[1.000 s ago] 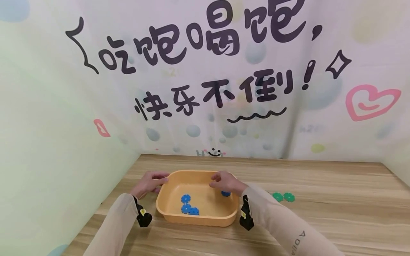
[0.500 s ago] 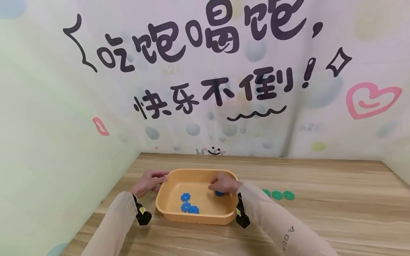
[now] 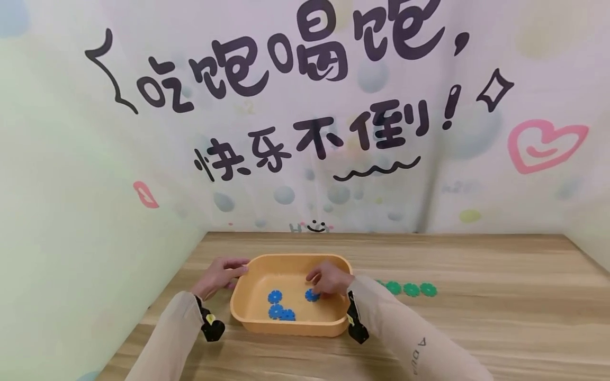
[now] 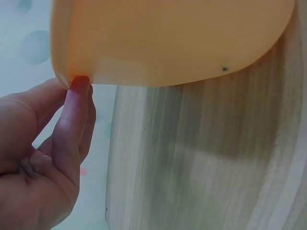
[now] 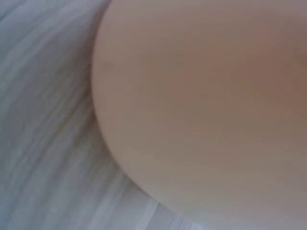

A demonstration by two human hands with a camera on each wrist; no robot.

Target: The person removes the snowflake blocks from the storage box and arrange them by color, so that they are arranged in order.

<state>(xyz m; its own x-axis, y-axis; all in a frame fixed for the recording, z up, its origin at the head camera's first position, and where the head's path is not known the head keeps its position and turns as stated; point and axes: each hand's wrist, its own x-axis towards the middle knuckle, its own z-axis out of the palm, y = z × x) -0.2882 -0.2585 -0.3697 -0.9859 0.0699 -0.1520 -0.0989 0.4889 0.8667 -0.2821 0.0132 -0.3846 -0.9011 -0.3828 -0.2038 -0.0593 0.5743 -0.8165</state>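
Observation:
My left hand point(image 3: 221, 274) pinches the left rim of an orange plastic basin point(image 3: 267, 327). In the left wrist view, thumb and fingers point(image 4: 72, 120) meet on the basin's edge point(image 4: 168, 48). Over the right part of the basin, my right hand point(image 3: 331, 279) reaches in and holds a blue snowflake disc point(image 3: 312, 295) at its fingertips, low over the floor. Several more blue snowflake discs point(image 3: 275, 297) lie left of it, two of them overlapping near the front wall. The right wrist view shows only the blurred basin wall point(image 5: 192, 105); the right hand is out of it.
Several green snowflake discs point(image 3: 411, 289) lie in a row on the wooden table point(image 3: 476, 317), right of the basin and partly behind the right sleeve point(image 3: 400, 323). A printed cloth point(image 3: 267, 211) hangs behind the table's far edge.
The right hand has moved slightly left inside the basin, and its blue snowflake disc has shifted left and forward toward the others. The left hand stays on the rim. More green discs show beyond the sleeve.

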